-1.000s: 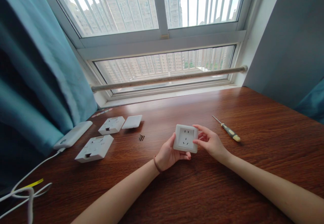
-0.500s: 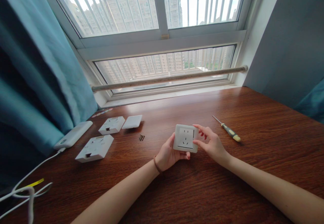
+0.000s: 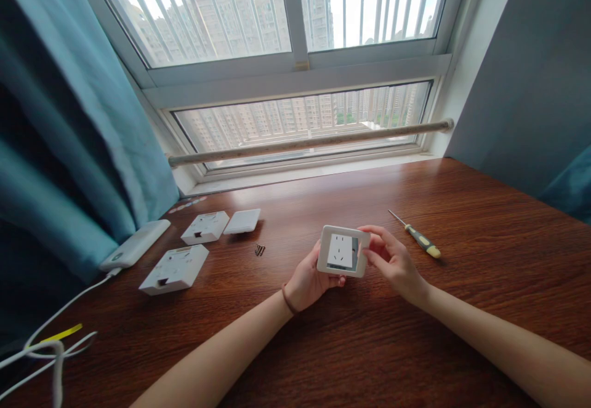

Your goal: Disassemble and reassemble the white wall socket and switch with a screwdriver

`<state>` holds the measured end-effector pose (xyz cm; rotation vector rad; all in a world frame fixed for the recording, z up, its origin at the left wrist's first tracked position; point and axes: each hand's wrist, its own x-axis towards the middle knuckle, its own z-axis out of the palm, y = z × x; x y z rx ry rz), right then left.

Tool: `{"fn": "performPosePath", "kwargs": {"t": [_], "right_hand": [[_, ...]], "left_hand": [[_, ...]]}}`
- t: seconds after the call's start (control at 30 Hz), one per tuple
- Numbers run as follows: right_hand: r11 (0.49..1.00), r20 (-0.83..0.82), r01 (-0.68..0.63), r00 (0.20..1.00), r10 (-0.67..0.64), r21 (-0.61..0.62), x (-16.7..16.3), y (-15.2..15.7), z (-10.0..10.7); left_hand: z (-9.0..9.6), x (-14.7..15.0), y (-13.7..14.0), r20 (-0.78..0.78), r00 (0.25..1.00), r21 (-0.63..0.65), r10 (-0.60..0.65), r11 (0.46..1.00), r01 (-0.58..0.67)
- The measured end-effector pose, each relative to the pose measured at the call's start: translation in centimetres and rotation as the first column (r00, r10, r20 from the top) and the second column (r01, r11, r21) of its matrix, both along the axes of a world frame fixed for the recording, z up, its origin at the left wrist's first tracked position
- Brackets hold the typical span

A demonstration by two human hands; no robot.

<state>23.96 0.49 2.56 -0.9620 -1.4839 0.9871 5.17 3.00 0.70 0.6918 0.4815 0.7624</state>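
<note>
A white wall socket is held above the table, its slotted face toward me. My left hand is closed round its left side and lower edge, with fingers behind it. Along the right edge, my right hand pinches the socket's white cover frame between thumb and fingers. That side of the frame stands away from the socket body, and a grey strip shows between them. To the right lies a screwdriver with a grey and yellow handle.
Several small screws lie left of my hands. Beyond them are a white switch plate, two white mounting boxes and a white power bank with a cable. A window and railing bar border the wooden table.
The right side of the cover frame has come away from the socket, opening a gap. My right hand has shifted slightly right with the frame's edge. My left hand keeps its hold.
</note>
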Motion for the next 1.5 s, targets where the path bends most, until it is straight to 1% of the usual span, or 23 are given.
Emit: {"fn": "performPosePath", "kwargs": {"t": [0.1, 0.17, 0.23, 0.33, 0.43, 0.5, 0.57, 0.67, 0.8, 1.0, 1.07, 1.13, 1.23, 1.33, 1.43, 1.5], "right_hand": [[0.998, -0.109, 0.053, 0.992, -0.058, -0.046, 1.3, 1.4, 0.6], [0.987, -0.134, 0.141, 0.979, -0.151, -0.083, 2.7, 3.0, 0.6], [0.967, -0.077, 0.226, 0.969, -0.236, -0.118, 4.4, 4.8, 0.2], [0.944, 0.008, 0.310, 0.950, -0.311, -0.112, 6.8, 6.9, -0.9], [0.924, 0.156, 0.373, 0.921, -0.358, -0.081, 8.1, 8.0, -2.1], [0.913, 0.285, 0.405, 0.882, -0.374, -0.053, 8.5, 8.2, -2.7], [0.901, 0.418, 0.434, 0.821, -0.389, -0.015, 8.5, 8.2, -3.0], [0.885, 0.588, 0.461, 0.700, -0.405, 0.061, 8.3, 8.0, -3.2], [0.884, 0.745, 0.437, 0.531, -0.403, 0.167, 7.7, 7.3, -2.9], [0.868, 0.869, 0.393, 0.261, -0.421, 0.302, 6.7, 6.2, -2.9], [0.870, 0.887, 0.370, 0.199, -0.417, 0.327, 6.4, 6.2, -3.0], [0.872, 0.897, 0.352, 0.154, -0.413, 0.341, 6.2, 6.5, -3.0], [0.871, 0.904, 0.343, 0.117, -0.411, 0.351, 6.1, 7.0, -3.0], [0.871, 0.908, 0.347, 0.108, -0.404, 0.346, 6.1, 7.4, -3.0], [0.874, 0.908, 0.360, 0.135, -0.396, 0.327, 6.1, 7.6, -2.9], [0.877, 0.903, 0.370, 0.179, -0.390, 0.305, 6.2, 7.7, -2.8]], "left_hand": [[-0.3, 0.0, 0.2, -0.015, 1.000, -0.040, -0.006, 0.999, 0.005], [-0.5, 0.0, 0.3, -0.016, 1.000, -0.051, 0.001, 0.999, -0.002], [-0.7, 0.0, 0.3, -0.010, 1.000, -0.046, 0.029, 0.999, -0.029], [-0.8, -0.1, 0.4, -0.013, 0.997, -0.039, 0.075, 0.996, -0.076], [-0.7, -0.1, 0.3, -0.018, 0.993, -0.046, 0.119, 0.992, -0.120], [-0.6, -0.1, 0.3, -0.017, 0.991, -0.051, 0.132, 0.990, -0.133], [-0.6, 0.0, 0.4, -0.014, 0.991, -0.052, 0.131, 0.990, -0.132], [-0.6, 0.0, 0.4, -0.004, 0.991, -0.046, 0.136, 0.990, -0.136], [-0.7, 0.0, 0.4, 0.004, 0.991, -0.036, 0.135, 0.990, -0.135], [-0.7, 0.0, 0.4, 0.027, 0.990, -0.032, 0.136, 0.990, -0.135], [-0.8, 0.0, 0.4, 0.029, 0.991, -0.030, 0.132, 0.991, -0.131], [-0.8, 0.0, 0.5, 0.034, 0.992, -0.026, 0.125, 0.992, -0.124], [-0.9, 0.0, 0.5, 0.040, 0.992, -0.026, 0.124, 0.992, -0.123], [-1.0, 0.1, 0.5, 0.026, 0.991, -0.023, 0.130, 0.991, -0.130], [-0.9, 0.1, 0.5, 0.010, 0.991, -0.017, 0.133, 0.991, -0.133], [-0.9, 0.1, 0.5, 0.000, 0.992, -0.015, 0.125, 0.992, -0.125]]}}
